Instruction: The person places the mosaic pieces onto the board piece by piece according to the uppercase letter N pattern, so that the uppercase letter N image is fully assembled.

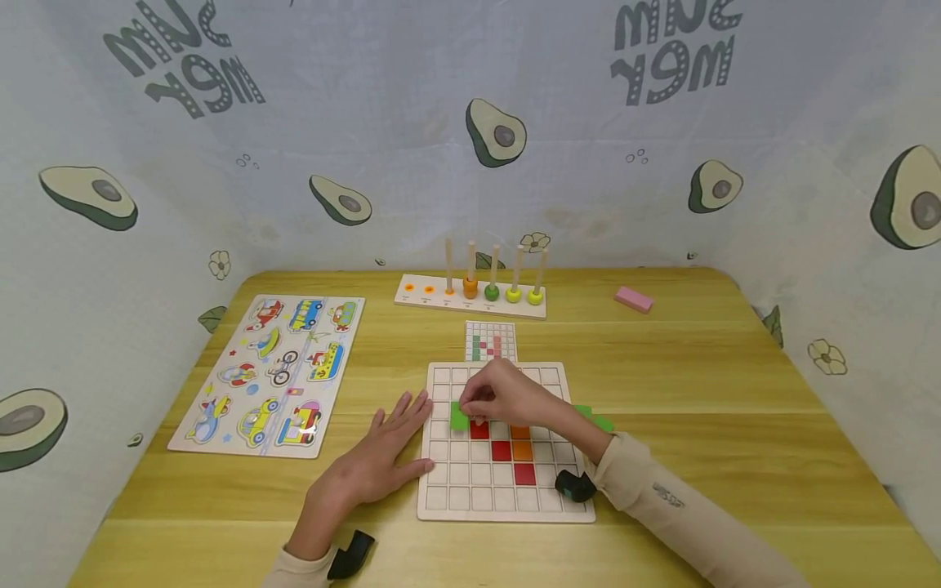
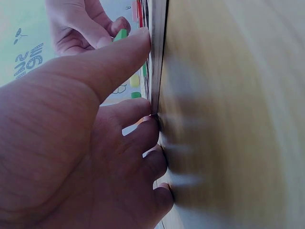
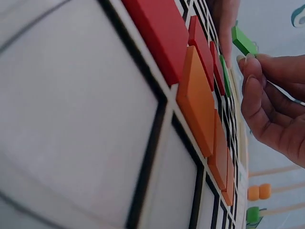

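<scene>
My right hand [image 1: 507, 394] is over the upper left of a white gridded board [image 1: 459, 498], pinching a green square tile [image 3: 244, 40] between thumb and fingertips. Below it, another green tile [image 3: 225, 76] lies on the grid. Red tiles [image 1: 525, 474] run in a diagonal across the squares, with orange tiles [image 1: 522, 451] beside them. My left hand [image 1: 375, 461] is spread flat on the table, its thumb and fingertips at the board's left edge. Just beyond the board lies a small printed pattern card [image 1: 490, 339], partly hidden by the right hand.
Loose green tiles [image 1: 603, 422] lie at the board's right edge, partly behind the right forearm. A vehicle picture puzzle [image 1: 228, 408] occupies the left side. At the back stand a peg board with beads [image 1: 441, 304] and a pink block [image 1: 634, 299].
</scene>
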### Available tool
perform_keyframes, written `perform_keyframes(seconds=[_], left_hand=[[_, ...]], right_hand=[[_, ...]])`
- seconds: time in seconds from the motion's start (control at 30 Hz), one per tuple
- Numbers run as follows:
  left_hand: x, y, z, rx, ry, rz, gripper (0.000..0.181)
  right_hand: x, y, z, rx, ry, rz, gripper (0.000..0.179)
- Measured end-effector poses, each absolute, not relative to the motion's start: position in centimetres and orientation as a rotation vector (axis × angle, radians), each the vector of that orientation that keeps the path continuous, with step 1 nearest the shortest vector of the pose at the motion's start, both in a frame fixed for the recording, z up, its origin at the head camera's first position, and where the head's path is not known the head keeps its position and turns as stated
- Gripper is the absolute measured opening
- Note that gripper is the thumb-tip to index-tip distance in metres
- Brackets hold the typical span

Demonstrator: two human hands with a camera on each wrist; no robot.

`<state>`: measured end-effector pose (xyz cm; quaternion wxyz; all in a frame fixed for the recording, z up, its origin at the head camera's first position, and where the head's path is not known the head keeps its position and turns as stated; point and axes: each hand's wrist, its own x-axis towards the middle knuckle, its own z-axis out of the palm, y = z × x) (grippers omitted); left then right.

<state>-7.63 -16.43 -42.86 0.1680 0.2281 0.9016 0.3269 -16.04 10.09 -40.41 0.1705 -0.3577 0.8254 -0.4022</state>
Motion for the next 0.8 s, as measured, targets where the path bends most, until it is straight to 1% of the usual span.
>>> perform_keyframes(seconds=[0.3, 0.53, 0.8], left_hand=[[-7.57, -16.38, -42.78, 0.635, 2.559, 0.921, 0.079], [-7.51, -16.42, -42.62, 0.662, 2.566, 0.951, 0.078], [-7.43, -16.47, -42.49, 0.65, 2.563, 0.948, 0.079]], right_hand=[[-16.02, 9.6, -40.8, -1.038, 2.363, -1.065, 0.007], [-15.89, 9.42, -40.8, -1.11, 2.419, -1.003, 0.008], [-15.69, 9.27, -40.77, -1.136, 2.41, -0.957, 0.004]])
